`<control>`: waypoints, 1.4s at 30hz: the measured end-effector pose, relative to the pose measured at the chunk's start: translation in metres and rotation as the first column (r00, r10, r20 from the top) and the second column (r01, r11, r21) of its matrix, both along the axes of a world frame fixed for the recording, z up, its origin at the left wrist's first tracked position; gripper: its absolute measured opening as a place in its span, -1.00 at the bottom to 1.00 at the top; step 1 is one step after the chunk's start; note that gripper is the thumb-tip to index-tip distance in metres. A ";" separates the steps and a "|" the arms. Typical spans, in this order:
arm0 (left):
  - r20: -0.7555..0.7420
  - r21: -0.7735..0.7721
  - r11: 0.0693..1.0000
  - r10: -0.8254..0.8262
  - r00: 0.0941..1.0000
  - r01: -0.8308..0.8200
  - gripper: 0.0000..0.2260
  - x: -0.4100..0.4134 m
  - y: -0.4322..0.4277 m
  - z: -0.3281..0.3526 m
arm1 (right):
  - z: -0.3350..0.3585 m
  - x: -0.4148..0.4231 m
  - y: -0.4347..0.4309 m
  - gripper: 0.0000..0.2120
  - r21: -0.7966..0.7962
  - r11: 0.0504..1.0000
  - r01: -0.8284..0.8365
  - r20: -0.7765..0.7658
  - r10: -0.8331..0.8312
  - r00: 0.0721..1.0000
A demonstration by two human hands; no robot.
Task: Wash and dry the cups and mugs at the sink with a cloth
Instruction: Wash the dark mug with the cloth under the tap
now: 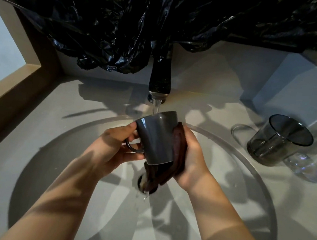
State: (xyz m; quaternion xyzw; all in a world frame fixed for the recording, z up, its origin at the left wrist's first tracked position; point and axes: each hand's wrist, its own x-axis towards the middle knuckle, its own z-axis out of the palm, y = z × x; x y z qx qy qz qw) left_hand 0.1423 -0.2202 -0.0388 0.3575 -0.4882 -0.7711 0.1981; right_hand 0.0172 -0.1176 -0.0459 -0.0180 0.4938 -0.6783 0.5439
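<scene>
Washing step, head view. We see the dark grey mug (157, 137) held over the sink basin (70, 150), just below the black faucet (160, 79), whose water stream (156, 107) meets the mug at its far rim. The left hand (111, 146) grips the handle, fingers curled round it and thumb pressed on the wall near the rim. The right hand (192, 157) wraps the brown cloth (179, 150) against the mug's opposite side, fingers close together and bent round the fabric; their tips are hidden behind the mug. The cloth's wet tail hangs above the drain (140, 182), dripping. We judge this to be scrubbing of the outer wall under running water; rinsing and drying are not yet done. The next move calls for turning the mug by its handle so the cloth reaches the rest of the wall and the interior. The mug's mouth faces away, so we cannot tell what it holds. On the counter to the right stand a smoked glass tumbler (278, 141), apparently empty, and just beside it a clear glass (314, 168), contents unclear.
</scene>
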 end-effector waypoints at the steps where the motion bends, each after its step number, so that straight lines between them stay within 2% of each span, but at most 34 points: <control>1: -0.038 0.011 1.000 0.010 0.999 -0.010 -0.72 -0.001 0.001 0.000 | -0.002 0.000 0.000 -0.53 -0.037 0.999 0.002 0.121 0.003 0.993; 4: -0.102 -0.031 0.999 0.009 0.995 -0.012 -0.69 -0.003 0.004 -0.001 | -0.002 -0.003 0.001 -0.50 -0.089 0.996 0.030 0.341 0.002 0.940; 6: -0.064 -0.092 0.995 -0.039 0.997 0.033 -0.66 0.002 0.001 0.000 | -0.002 -0.002 0.000 -0.52 -0.084 0.996 0.022 0.367 0.011 0.930; 8: 0.012 -0.114 0.983 -0.146 0.989 0.147 -0.72 0.008 -0.001 0.004 | -0.005 -0.003 0.000 -0.56 -0.048 0.999 0.002 0.352 0.015 0.936; 12: 0.149 -0.020 0.976 -0.211 0.966 0.217 -0.69 0.013 0.000 0.006 | -0.013 -0.007 0.000 -0.52 0.073 0.997 0.010 0.275 -0.030 0.961; 15: 0.137 0.029 0.975 -0.223 0.965 0.221 -0.72 0.012 0.004 0.011 | -0.020 -0.007 -0.002 -0.57 0.136 0.989 0.055 0.227 -0.085 0.970; 18: 0.069 -0.045 0.983 -0.176 0.982 0.180 -0.76 0.010 0.006 0.014 | -0.024 -0.009 -0.002 -0.66 0.233 0.965 0.122 0.077 -0.143 0.987; 21: 0.087 -0.189 0.970 -0.139 0.986 0.154 -0.69 0.009 0.006 0.014 | -0.023 -0.011 -0.003 -0.73 0.283 0.952 0.116 -0.124 -0.084 0.989; 23: 0.134 -0.303 0.932 -0.163 0.977 0.197 -0.66 0.008 0.005 0.013 | -0.019 -0.009 -0.003 -0.71 0.263 0.957 0.122 -0.209 -0.067 0.976; 25: 0.237 -0.399 0.878 -0.179 0.955 0.264 -0.66 0.008 0.005 0.009 | -0.012 -0.010 0.000 -0.60 0.194 0.975 0.109 -0.143 -0.081 0.986; 27: 0.354 -0.433 0.841 -0.173 0.919 0.325 -0.68 0.008 0.004 0.004 | -0.002 -0.013 0.006 -0.56 0.110 0.991 0.074 -0.113 -0.061 0.992; 29: 0.405 -0.413 0.833 -0.195 0.893 0.369 -0.70 0.008 0.004 0.001 | 0.004 -0.010 0.010 -0.66 0.069 0.997 0.029 -0.226 -0.012 0.974; 30: 0.422 -0.404 0.828 -0.210 0.882 0.390 -0.70 0.008 0.004 0.000 | 0.002 -0.008 0.010 -0.76 0.078 0.997 0.005 -0.393 0.026 0.919; 31: 0.438 -0.398 0.822 -0.219 0.872 0.406 -0.70 0.008 0.005 0.000 | 0.002 -0.005 0.011 -0.81 0.119 0.993 -0.023 -0.585 0.089 0.806; 32: 0.448 -0.393 0.821 -0.222 0.866 0.414 -0.70 0.008 0.006 0.000 | -0.003 -0.004 0.010 -0.68 0.189 0.979 -0.070 -0.758 0.191 0.623; 33: 0.455 -0.387 0.823 -0.223 0.862 0.416 -0.71 0.007 0.007 0.000 | -0.009 -0.005 0.009 -0.50 0.255 0.961 -0.105 -0.864 0.275 0.421; 35: 0.474 -0.380 0.818 -0.227 0.851 0.431 -0.74 0.005 0.007 -0.001 | -0.011 -0.005 0.007 -0.30 0.373 0.919 -0.125 -0.913 0.387 0.125; 37: 0.511 -0.381 0.800 -0.234 0.827 0.462 -0.77 0.004 0.007 -0.003 | -0.013 -0.006 0.004 -0.30 0.461 0.882 -0.103 -0.885 0.448 -0.124; 38: 0.523 -0.385 0.790 -0.238 0.818 0.476 -0.77 0.004 0.008 -0.003 | -0.013 -0.006 0.002 -0.34 0.487 0.868 -0.098 -0.865 0.465 -0.187; 39: 0.523 -0.395 0.781 -0.242 0.817 0.484 -0.75 0.004 0.009 -0.003 | -0.012 -0.005 0.000 -0.39 0.475 0.876 -0.087 -0.868 0.450 -0.211; 40: 0.512 -0.410 0.775 -0.242 0.824 0.482 -0.73 0.004 0.010 -0.003 | -0.013 -0.005 -0.002 -0.44 0.422 0.905 -0.058 -0.894 0.405 -0.190; 42: 0.482 -0.442 0.768 -0.233 0.845 0.464 -0.77 0.004 0.012 -0.001 | -0.017 -0.007 -0.005 -0.55 0.302 0.953 0.041 -0.953 0.303 -0.030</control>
